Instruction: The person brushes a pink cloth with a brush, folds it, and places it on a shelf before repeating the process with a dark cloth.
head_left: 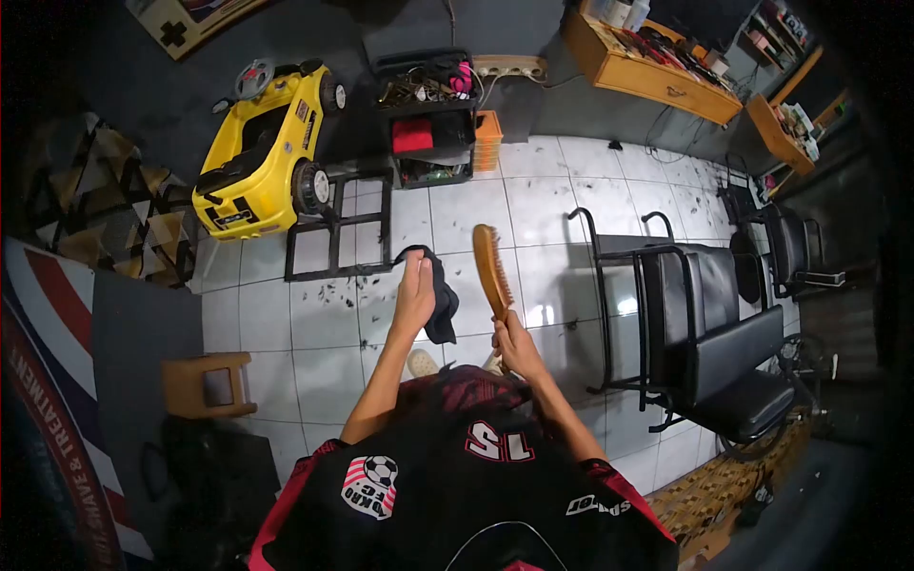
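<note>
My left hand (413,297) is closed on a black cloth (443,306), which hangs down beside the fingers on the right. In my right hand (517,346) is a wooden brush (491,271), gripped by the handle's lower end. The brush stands up and tilts a little to the left, its bristles facing right. A gap separates brush and cloth, both held in front of my body above the tiled floor.
Hair clippings (335,293) lie on white tiles. A yellow toy car (257,157) rests near a black frame (340,233) at left. Black chairs (705,324) stand right; a rack (428,124) and wooden drawer counter (657,71) are behind. A stool (205,383) stands left.
</note>
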The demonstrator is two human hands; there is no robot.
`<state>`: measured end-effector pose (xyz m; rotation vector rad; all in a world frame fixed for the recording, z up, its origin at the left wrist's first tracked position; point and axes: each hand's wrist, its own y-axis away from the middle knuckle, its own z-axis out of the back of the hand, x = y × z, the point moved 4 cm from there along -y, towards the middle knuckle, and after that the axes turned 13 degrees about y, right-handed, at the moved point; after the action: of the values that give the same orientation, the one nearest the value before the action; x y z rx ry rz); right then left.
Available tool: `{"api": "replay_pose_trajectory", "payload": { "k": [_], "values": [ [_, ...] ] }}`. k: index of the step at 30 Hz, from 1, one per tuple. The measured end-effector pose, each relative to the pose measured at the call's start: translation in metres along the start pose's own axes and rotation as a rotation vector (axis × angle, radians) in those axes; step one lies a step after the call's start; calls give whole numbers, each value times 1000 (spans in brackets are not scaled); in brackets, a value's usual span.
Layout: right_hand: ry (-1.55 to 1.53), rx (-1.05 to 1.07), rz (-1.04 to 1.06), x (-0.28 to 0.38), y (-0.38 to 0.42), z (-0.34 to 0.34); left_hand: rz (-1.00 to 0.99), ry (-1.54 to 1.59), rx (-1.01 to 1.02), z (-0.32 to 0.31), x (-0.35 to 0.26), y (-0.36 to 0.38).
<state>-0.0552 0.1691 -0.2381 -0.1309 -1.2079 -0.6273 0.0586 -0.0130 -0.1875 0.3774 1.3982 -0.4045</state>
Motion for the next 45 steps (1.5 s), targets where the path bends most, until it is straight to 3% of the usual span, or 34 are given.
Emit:
{"api": "replay_pose_trajectory", "payload": {
  "k": [3,5,8,11,12,16,19,20,23,24,27,30,32,35,37,39,40,42,45],
  "values": [
    [107,65,-131,3,-7,2,55,-147,150,4,2,-4],
    [126,45,-145,-10,-8,-3,-173,-454,133,18,16,-5],
    [92,66,-218,-13,-8,-4,216,211,-28,35,76,-5],
    [160,64,-127,-31,-10,-10,488,901,-142,29,74,8],
    [160,75,-105,-30,-10,-11,609,870,-236,31,77,11],
    [177,98,-40,-22,-10,-11,1033,1204,-125,25,97,26],
    [202,101,-29,-24,-12,-13,909,799,-129,22,130,30],
    [211,100,-31,-26,-12,-14,751,646,-198,25,133,33],
    [123,136,-111,-29,-10,-14,192,-113,-229,23,65,29],
    [139,129,-77,-28,-11,-13,57,-180,-269,20,58,28],
    [152,122,20,-9,-12,-10,188,-126,-188,10,-5,30],
    [44,118,159,82,-3,16,-4,-163,-145,6,-23,29],
    [-15,63,252,104,-5,18,-179,-128,-97,3,-31,25],
    [9,59,315,110,-8,12,-68,-63,58,2,-71,25],
    [97,32,346,90,-13,-4,-133,-26,37,7,-91,22],
    [463,58,384,47,-19,-14,-251,32,-69,24,-97,13],
    [662,108,382,14,-21,-20,-217,130,-89,33,-102,9],
    [923,403,119,-100,-22,-38,-192,276,-113,45,-121,6],
    [928,368,-95,-182,-12,-21,-270,416,-164,52,-136,7]
  ]
}}
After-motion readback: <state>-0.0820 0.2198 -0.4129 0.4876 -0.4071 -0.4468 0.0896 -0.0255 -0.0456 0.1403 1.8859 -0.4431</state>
